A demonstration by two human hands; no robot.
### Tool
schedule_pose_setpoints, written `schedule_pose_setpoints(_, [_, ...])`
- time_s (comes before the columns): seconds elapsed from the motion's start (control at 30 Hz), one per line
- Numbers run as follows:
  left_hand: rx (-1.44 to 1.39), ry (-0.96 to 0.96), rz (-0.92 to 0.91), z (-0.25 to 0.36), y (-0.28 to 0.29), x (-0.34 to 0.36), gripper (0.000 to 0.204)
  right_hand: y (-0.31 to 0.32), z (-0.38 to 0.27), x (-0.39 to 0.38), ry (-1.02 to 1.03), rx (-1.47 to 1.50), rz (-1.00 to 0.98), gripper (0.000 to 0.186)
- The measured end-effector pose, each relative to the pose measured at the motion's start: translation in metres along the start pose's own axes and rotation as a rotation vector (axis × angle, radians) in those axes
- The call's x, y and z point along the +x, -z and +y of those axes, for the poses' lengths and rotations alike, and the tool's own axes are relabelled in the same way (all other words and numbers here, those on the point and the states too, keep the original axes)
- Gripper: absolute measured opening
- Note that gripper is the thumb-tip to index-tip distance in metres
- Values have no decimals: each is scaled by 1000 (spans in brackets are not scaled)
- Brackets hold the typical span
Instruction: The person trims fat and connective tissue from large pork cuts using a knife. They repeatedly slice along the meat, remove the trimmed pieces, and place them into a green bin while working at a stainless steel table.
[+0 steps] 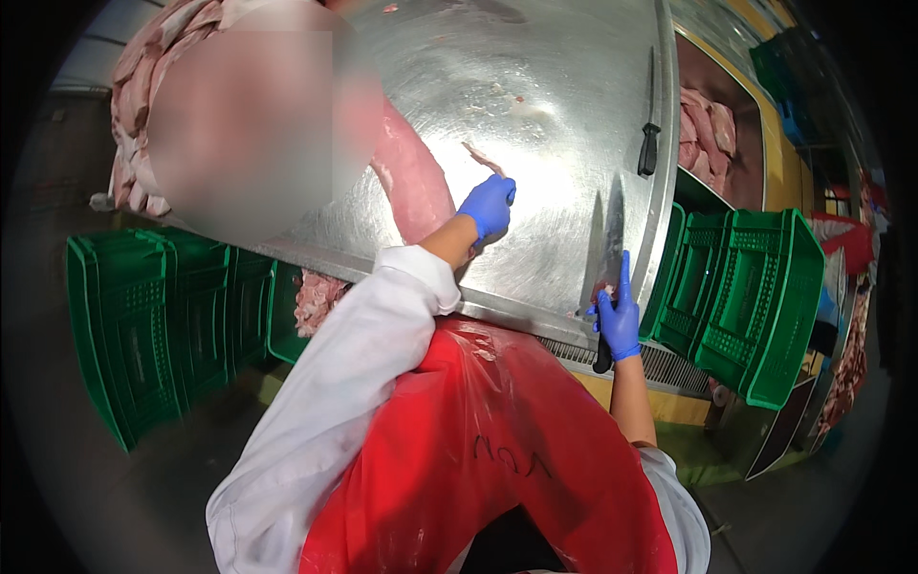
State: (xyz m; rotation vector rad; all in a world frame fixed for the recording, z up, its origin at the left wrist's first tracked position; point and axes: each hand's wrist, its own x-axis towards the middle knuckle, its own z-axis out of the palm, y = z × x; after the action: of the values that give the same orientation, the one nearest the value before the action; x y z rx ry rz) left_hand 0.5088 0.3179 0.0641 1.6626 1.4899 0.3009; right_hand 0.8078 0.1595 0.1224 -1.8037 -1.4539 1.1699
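Note:
My left hand (490, 207), in a blue glove, is closed over the middle of the steel table (545, 124). A thin strip of meat trimming (483, 156) sticks out from its fingers. Beside that wrist lies a long pale-pink piece of meat (413, 172), its near end partly behind my sleeve. At the table's near right edge, my gloved right hand (619, 320) grips a knife (616, 225) by its black handle, index finger stretched along it. The blade points away from me, and a small bit of meat (604, 288) shows by the hand.
A second black-handled knife (649, 134) lies along the table's right edge. Heaped meat (143, 105) is at the far left, partly blurred. Green crates (124, 316) stand left, others (746, 277) right. A bin of meat (706, 139) stands beyond the right edge. Below is a metal grate (674, 368).

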Motion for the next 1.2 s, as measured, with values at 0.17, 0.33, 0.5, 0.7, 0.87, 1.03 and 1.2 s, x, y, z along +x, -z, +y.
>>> schedule_pose_setpoints(0.17, [-82,-552,343,-7,107,-104,12,-1,0,14,-12,35,-68,84])
schedule_pose_setpoints(0.33, [108,-243,350,-71,171,-245,10,-26,-1,11,64,-32,-141,84])
schedule_pose_setpoints(0.5, [287,-14,262,-214,172,-316,15,-46,-21,14,-37,-26,-232,84])
schedule_pose_setpoints(0.7, [831,-217,-57,-196,228,-239,36,-64,-35,27,38,-78,-168,83])
schedule_pose_setpoints(0.87, [676,-871,-32,-108,217,-62,62,-78,-74,7,-13,-7,-67,82])
schedule_pose_setpoints(1.03, [795,-572,-190,-91,176,22,92,-95,-114,-31,-105,-19,7,79])
schedule_pose_setpoints(1.2, [642,-530,-101,-60,150,43,100,-133,-50,-73,-109,36,248,65])
